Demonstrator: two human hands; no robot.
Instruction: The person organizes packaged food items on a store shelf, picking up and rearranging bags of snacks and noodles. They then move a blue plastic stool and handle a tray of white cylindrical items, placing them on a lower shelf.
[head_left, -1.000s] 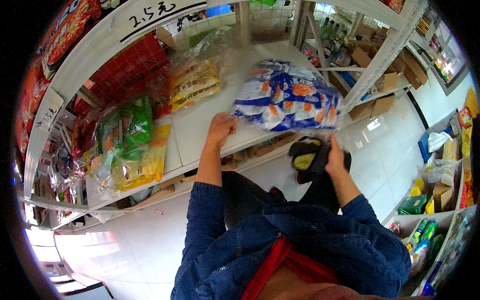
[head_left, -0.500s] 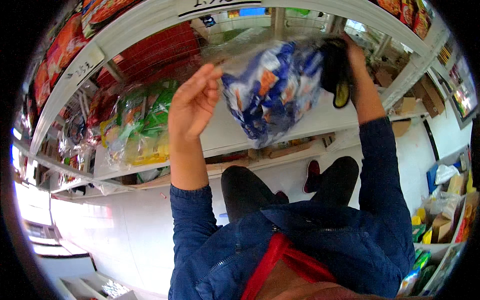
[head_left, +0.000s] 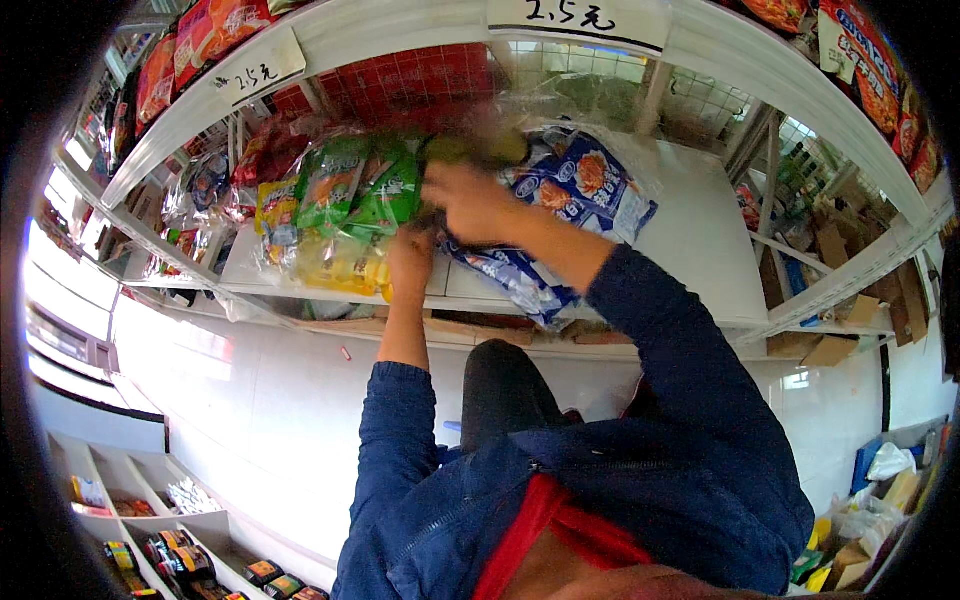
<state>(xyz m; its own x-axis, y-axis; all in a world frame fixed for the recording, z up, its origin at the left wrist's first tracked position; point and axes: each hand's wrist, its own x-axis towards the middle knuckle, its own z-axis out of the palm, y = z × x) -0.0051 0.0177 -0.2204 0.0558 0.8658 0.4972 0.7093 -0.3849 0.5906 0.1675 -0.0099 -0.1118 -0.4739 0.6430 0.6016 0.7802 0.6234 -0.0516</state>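
On the white shelf, the blue packets lie beside the green packets. I judge both light, soft, slippery, best taken by bunched edges. My right hand and left hand are close together; blur hides whether my fingers grasp anything.

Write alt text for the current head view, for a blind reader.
A person's left hand and right hand are close together over a white shelf, between green packets and blue-and-white food packets. Blur hides whether they hold anything.
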